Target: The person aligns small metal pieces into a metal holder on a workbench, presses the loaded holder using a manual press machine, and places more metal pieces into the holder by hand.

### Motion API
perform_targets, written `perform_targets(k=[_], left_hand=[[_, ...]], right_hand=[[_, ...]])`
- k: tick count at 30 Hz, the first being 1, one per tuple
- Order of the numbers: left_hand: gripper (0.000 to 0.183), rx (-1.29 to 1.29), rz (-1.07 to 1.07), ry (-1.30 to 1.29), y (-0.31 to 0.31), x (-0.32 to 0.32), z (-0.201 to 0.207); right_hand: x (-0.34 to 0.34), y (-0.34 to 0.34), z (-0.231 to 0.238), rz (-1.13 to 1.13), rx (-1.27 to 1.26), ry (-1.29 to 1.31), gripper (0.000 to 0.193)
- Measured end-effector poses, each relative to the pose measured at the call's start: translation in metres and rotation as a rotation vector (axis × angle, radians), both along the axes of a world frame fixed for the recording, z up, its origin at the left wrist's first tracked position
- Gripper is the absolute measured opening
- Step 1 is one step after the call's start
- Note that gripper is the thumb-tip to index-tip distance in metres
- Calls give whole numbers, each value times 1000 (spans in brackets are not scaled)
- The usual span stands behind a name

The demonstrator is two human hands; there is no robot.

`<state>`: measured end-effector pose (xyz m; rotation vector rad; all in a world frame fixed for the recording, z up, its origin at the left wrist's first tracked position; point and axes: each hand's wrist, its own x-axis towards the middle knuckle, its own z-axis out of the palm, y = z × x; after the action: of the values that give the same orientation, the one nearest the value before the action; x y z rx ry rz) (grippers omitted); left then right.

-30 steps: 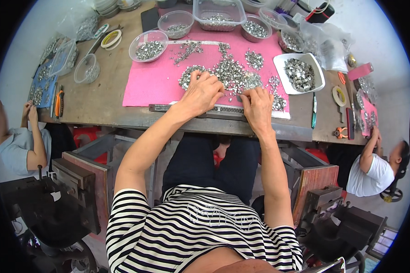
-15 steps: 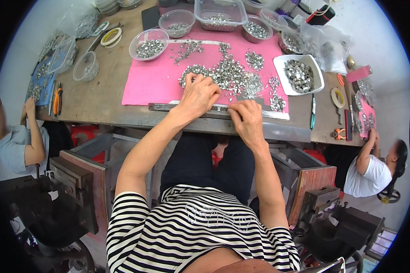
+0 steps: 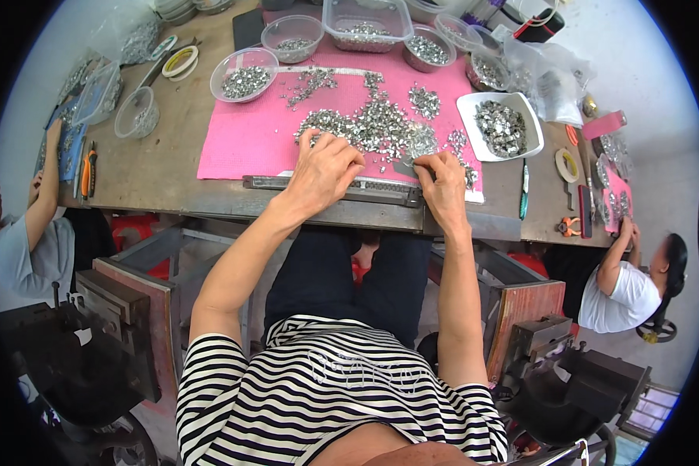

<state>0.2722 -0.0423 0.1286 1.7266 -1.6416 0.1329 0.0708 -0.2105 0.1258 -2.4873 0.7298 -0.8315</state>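
Note:
A long narrow dark metal bar [image 3: 373, 191] with a slotted, pale channel lies along the table's front edge. Beyond it spreads a loose pile of small shiny silver metal pieces [image 3: 377, 120] on a pink mat [image 3: 233, 140]. My left hand [image 3: 324, 172] reaches over the bar's left part, its fingers bent and fingertips at the pile's near edge. My right hand [image 3: 444, 182] is closed in a pinch beside a small grey flat plate [image 3: 403, 168] at the pile's near right. Whatever either hand's fingertips hold is too small or hidden.
Clear tubs [image 3: 245, 75] of silver pieces line the mat's far side, and a white square bowl [image 3: 501, 126] stands right. Tape rolls [image 3: 180, 62], orange-handled pliers [image 3: 90, 172] and a green-handled tool [image 3: 524, 190] lie around. Co-workers sit at left [image 3: 31, 241] and right [image 3: 625, 283].
My right hand has moved away from the bar toward the pieces, uncovering the bar's right end. My left hand stays near the same place. The left co-worker's arm has reached farther out.

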Motion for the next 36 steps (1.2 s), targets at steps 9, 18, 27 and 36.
perform_targets(k=[9, 18, 27, 36], left_hand=[[11, -45, -38, 47, 12, -20, -3], [11, -83, -67, 119, 13, -21, -10], [11, -125, 14, 124, 8, -29, -14], [34, -36, 153, 56, 1, -39, -15]], right_hand=[[7, 0, -2, 25, -217, 70, 7], [21, 54, 8, 250, -146, -27, 8], [23, 53, 0, 272, -124, -24, 10], [21, 8, 7, 102, -81, -3, 16]])
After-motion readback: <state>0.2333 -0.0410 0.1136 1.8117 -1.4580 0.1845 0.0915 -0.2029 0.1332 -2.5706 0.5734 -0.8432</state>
